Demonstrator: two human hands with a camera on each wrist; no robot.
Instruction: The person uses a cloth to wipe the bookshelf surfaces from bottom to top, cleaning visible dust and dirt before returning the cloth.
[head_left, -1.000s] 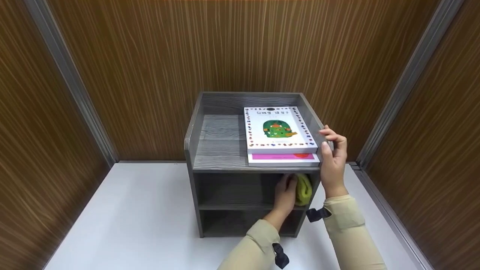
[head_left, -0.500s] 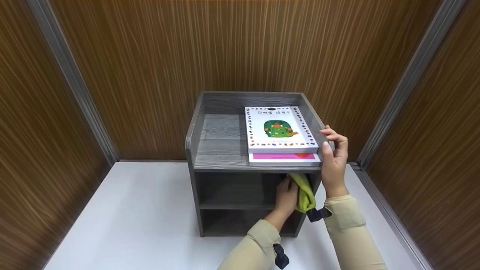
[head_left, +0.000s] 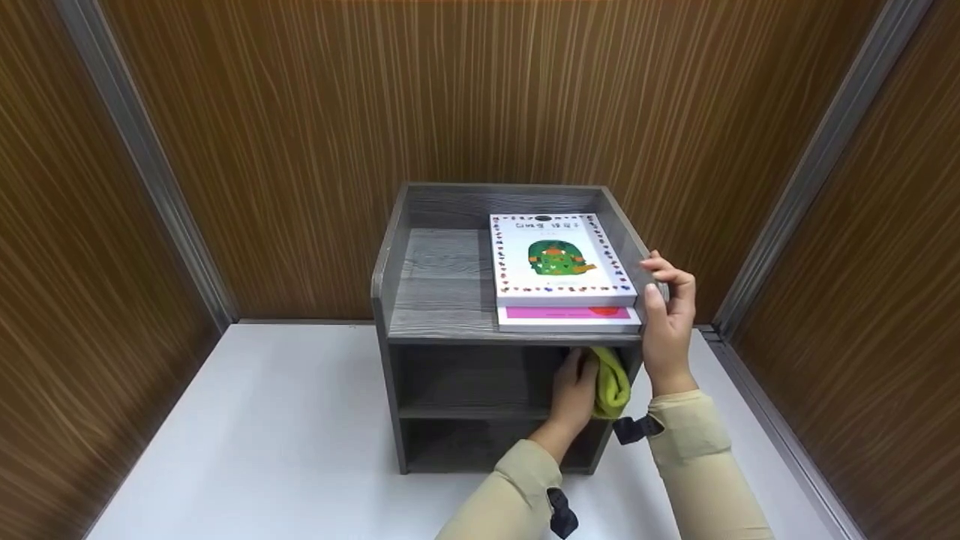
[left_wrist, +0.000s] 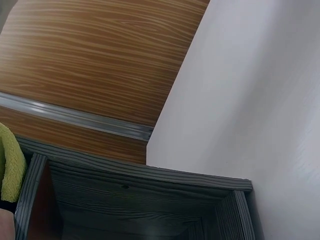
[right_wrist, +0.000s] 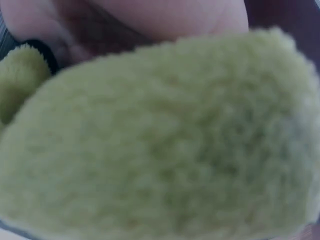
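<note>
In the head view my left hand [head_left: 574, 390] reaches into the middle compartment of a small grey wood-grain shelf unit [head_left: 439, 292] and grips a folded yellow-green fleecy cloth [head_left: 613, 386]. The cloth lies at the compartment's right side wall and bulges over its front edge. My right hand [head_left: 669, 337] holds the top edge of the unit's right side panel, thumb on the inner side. Close up, the cloth [right_wrist: 165, 145] fills most of the right wrist view, with part of a hand [right_wrist: 165, 17] behind it. Only the cloth's edge [left_wrist: 12, 165] shows in the left wrist view.
On the unit's top, a white picture book [head_left: 559, 259] lies on a pink-and-white book [head_left: 570, 319], close to the right panel. A lower compartment [head_left: 465, 446] is below. The unit stands on a white table [head_left: 292, 420] with brown wood-grain walls [head_left: 300, 150] around.
The cloth in my left hand comes out and down over the compartment's front edge, then draws back up slightly. My right hand stays on the side panel; the books have not moved.
</note>
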